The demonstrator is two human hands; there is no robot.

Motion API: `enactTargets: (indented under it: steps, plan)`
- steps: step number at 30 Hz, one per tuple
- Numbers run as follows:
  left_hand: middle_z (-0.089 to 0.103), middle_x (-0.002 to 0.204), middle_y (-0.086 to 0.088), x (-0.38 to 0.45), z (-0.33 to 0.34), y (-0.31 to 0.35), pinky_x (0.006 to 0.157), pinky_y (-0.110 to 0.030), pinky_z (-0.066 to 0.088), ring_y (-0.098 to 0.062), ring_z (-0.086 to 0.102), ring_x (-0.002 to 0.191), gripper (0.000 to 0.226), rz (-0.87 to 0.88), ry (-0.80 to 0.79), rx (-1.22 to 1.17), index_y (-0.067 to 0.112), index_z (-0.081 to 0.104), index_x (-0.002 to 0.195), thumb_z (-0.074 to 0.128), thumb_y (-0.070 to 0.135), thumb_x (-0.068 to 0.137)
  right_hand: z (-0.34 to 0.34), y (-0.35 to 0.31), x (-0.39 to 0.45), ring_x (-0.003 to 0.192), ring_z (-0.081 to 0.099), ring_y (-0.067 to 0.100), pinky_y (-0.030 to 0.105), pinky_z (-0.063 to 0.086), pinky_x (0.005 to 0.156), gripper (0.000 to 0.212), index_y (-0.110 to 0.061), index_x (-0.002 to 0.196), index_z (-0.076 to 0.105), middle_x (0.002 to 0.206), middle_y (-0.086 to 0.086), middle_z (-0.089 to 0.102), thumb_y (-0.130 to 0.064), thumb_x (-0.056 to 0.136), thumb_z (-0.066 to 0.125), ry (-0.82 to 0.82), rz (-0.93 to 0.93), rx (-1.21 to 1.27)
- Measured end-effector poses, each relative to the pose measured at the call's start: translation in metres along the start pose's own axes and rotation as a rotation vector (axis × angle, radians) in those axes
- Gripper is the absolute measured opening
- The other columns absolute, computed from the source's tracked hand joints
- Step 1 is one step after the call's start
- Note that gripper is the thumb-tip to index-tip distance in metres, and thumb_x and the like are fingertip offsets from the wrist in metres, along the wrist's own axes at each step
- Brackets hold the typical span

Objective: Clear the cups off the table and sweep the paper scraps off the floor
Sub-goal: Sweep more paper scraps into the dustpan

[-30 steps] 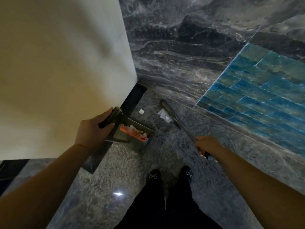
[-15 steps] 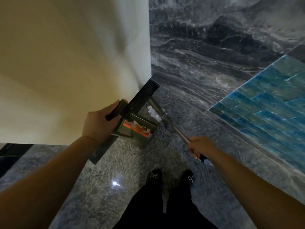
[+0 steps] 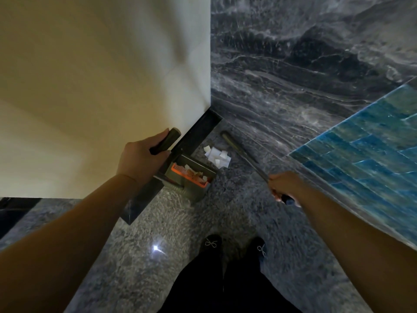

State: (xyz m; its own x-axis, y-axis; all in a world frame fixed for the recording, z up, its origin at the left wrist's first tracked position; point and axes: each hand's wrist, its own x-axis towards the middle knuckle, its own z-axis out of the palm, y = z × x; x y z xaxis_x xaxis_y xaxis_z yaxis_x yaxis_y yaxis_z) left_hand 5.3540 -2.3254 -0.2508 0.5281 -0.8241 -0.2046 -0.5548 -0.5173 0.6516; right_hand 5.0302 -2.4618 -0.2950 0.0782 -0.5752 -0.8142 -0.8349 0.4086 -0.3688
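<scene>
Left hand [image 3: 142, 158]: clenched round the dark handle of the dustpan [image 3: 191, 175], which is held mouth-open against the floor [image 3: 171, 222] at the foot of the pale wall [image 3: 101, 86].
Right hand [image 3: 285, 185]: clenched round the broom [image 3: 242, 152], whose head is laid along the floor's edge below the marbled wall [image 3: 293, 75].
Paper scraps [image 3: 217, 155]: a white pile on the floor, between broom head and dustpan mouth, just beside the corner; some pieces are already seen inside the dustpan.
Step in hand: sweeping, judged well advanced.
Next move: the pile is probably to be drawn by the broom toward the dustpan mouth, with the dustpan lip kept flat on the floor.
</scene>
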Motion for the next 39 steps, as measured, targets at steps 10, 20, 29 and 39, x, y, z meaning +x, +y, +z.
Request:
enactTargets:
  steps: [10, 20, 29, 39]
  plan:
    - [0.066, 0.122, 0.002, 0.002, 0.004, 0.006, 0.099, -0.023, 0.043, -0.013, 0.061, 0.111, 0.054, 0.009, -0.007, -0.017, 0.032, 0.059, 0.129, 0.075, 0.017, 0.08, 0.03, -0.005, 0.001, 0.055, 0.05, 0.022, 0.031, 0.041, 0.055, 0.02, 0.009, 0.101, 0.063, 0.069, 0.018, 0.053, 0.0, 0.085, 0.055, -0.233, -0.028, -0.163]
    - [0.065, 0.124, 0.005, -0.006, 0.002, 0.004, 0.103, -0.035, 0.046, -0.014, 0.061, 0.113, 0.055, 0.017, -0.002, -0.018, 0.036, 0.057, 0.13, 0.074, 0.02, 0.081, 0.022, 0.004, -0.042, 0.038, 0.045, 0.016, 0.023, 0.039, 0.043, 0.027, 0.008, 0.112, 0.062, 0.06, 0.014, 0.052, 0.003, 0.086, 0.057, -0.35, -0.054, -0.18]
    - [0.066, 0.123, 0.004, -0.021, 0.0, 0.001, 0.098, -0.026, 0.044, -0.015, 0.062, 0.109, 0.053, 0.034, -0.028, -0.009, 0.035, 0.057, 0.13, 0.073, 0.018, 0.082, 0.017, 0.034, -0.078, 0.044, 0.045, 0.018, 0.024, 0.034, 0.043, 0.034, -0.005, 0.104, 0.069, 0.065, 0.018, 0.054, 0.006, 0.079, 0.049, -0.263, -0.016, 0.086]
    - [0.07, 0.115, 0.001, -0.042, 0.005, 0.004, 0.084, -0.034, 0.053, -0.021, 0.068, 0.091, 0.056, 0.128, -0.053, 0.075, 0.036, 0.055, 0.132, 0.073, 0.018, 0.082, -0.002, 0.043, -0.095, 0.04, 0.043, 0.014, 0.02, 0.03, 0.037, 0.027, -0.013, 0.094, 0.067, 0.065, 0.017, 0.056, 0.007, 0.081, 0.055, -0.19, 0.022, 0.307]
